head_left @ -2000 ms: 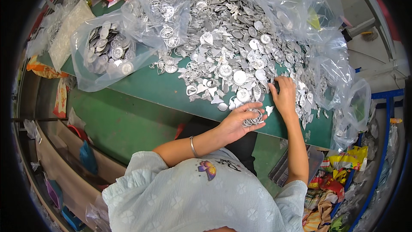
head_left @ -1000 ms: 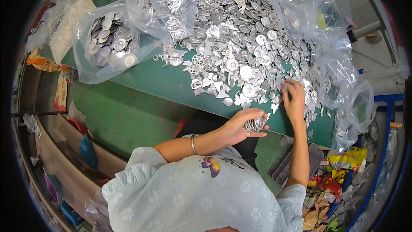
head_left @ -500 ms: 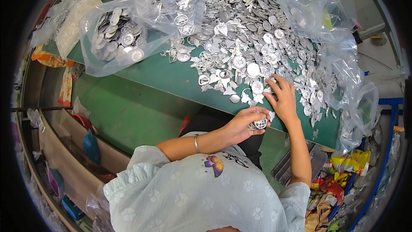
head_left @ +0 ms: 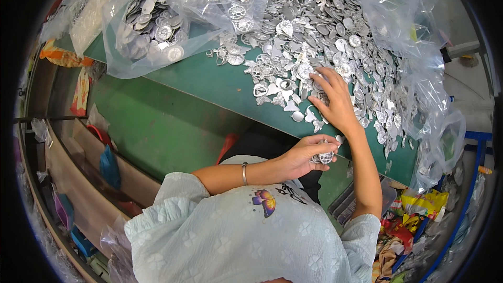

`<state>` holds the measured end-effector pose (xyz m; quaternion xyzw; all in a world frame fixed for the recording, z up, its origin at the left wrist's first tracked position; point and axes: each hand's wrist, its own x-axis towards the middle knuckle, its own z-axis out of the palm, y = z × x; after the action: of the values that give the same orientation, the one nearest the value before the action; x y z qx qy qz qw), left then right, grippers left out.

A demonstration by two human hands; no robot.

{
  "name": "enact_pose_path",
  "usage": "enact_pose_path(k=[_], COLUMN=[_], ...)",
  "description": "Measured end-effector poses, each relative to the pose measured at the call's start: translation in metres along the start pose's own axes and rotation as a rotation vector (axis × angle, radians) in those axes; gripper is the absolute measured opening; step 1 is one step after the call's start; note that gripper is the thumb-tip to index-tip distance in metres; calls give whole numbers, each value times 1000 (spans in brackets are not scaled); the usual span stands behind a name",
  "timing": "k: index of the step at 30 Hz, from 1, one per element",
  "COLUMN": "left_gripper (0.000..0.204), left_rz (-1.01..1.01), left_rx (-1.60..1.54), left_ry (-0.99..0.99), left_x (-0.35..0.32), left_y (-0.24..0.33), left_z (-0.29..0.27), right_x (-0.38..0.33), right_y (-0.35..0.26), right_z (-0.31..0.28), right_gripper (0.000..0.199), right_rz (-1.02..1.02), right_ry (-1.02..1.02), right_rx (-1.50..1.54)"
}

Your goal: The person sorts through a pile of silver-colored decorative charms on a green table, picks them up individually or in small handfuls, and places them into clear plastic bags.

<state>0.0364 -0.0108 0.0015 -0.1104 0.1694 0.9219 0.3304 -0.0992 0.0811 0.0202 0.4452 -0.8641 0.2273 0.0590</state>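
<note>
A small stack of round silver-coloured metal pendants [head_left: 326, 158] with openwork patterns sits in my left hand [head_left: 301, 160], whose thumb and fingers close around it near the table's front edge. My right hand [head_left: 338, 106] reaches over the near side of a wide heap of loose metal pendants [head_left: 309, 34], fingers apart and curved downward. Its fingertips are at the pieces, and I see nothing gripped in them. The heap mixes plain discs, ornate rounds and irregular shapes. A few loose pieces, among them a plain disc [head_left: 297, 116], lie left of the right hand.
A clear plastic bag [head_left: 118, 57] holding more metal discs lies at the left of the green table [head_left: 194, 81]. Crumpled clear plastic [head_left: 427, 99] lines the right side. Shelving [head_left: 68, 162] stands at the lower left; bright packets [head_left: 427, 199] sit at the lower right.
My right hand has moved farther over the heap, with its fingers spread wider. The left hand keeps hold of the pendants, slightly turned. The whole view has shifted a little.
</note>
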Motion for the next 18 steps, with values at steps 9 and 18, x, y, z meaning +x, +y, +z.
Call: enact_pose_path(k=[9,18], left_gripper=[23,21], left_rz=[-24,36], left_rx=[7,12], left_ry=[-51,17], left_x=[5,11], left_y=[14,21], left_z=[-6,-6], right_x=[-33,-48], right_y=[27,29], right_z=[-19,-26], right_gripper=[21,15], right_rz=[102,384], right_ry=[84,207], right_rx=[-364,-224])
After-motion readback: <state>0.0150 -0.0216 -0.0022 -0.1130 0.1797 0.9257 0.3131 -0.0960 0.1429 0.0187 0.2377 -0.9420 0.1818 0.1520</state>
